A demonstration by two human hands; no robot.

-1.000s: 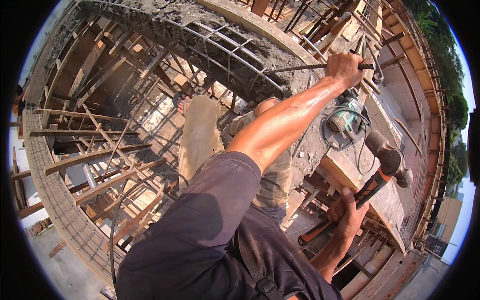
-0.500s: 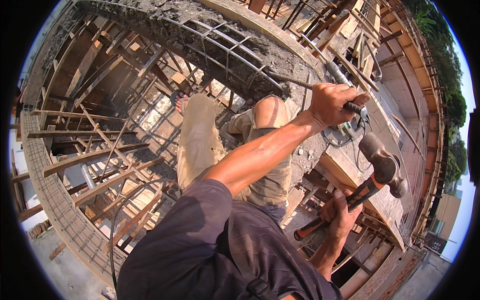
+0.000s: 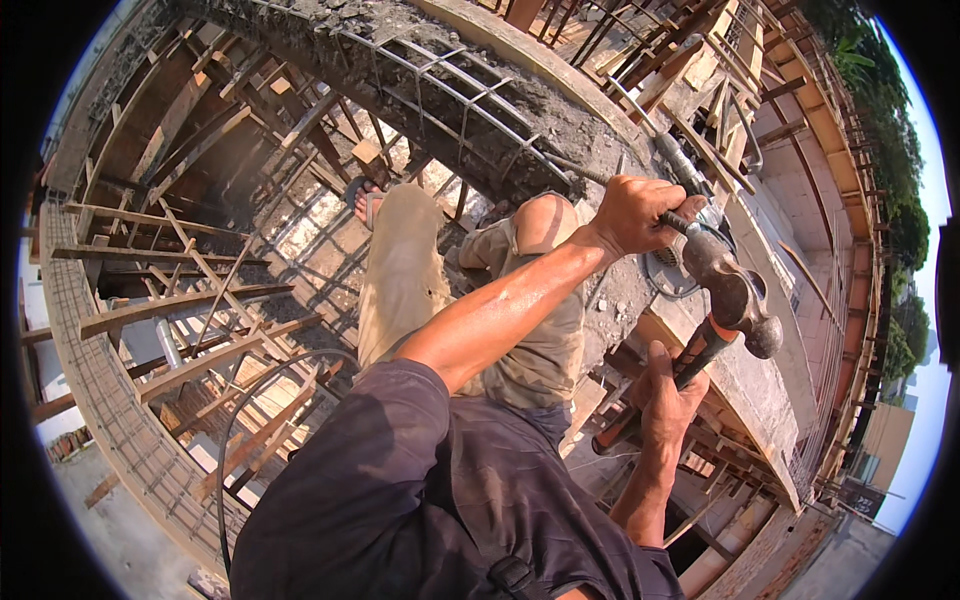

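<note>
My left hand [image 3: 640, 215] is wrapped round a ribbed steel rod [image 3: 592, 173], whose far end reaches the broken concrete beside the bared rebar. The rod's near end sticks out past my fist. In my right hand [image 3: 672, 392] is a ball-peen hammer [image 3: 735, 290] with a black and orange handle, held partway along it. The hammer's steel head is at the rod's near end; whether they touch is hard to tell. Partly hidden behind my left hand is a grey tool with a cylindrical body [image 3: 676, 158], lying on the concrete.
A rebar cage [image 3: 440, 75] runs along the chipped concrete beam ahead. To the left, timber props and planks [image 3: 190, 290] cross a deep opening below me. A black cable [image 3: 232, 425] loops at my left side. Loose wood [image 3: 700, 75] is heaped at the far right.
The hammer has swung left and down, its head now at the rod's near end. My left hand has shifted slightly left and nearer with the rod.
</note>
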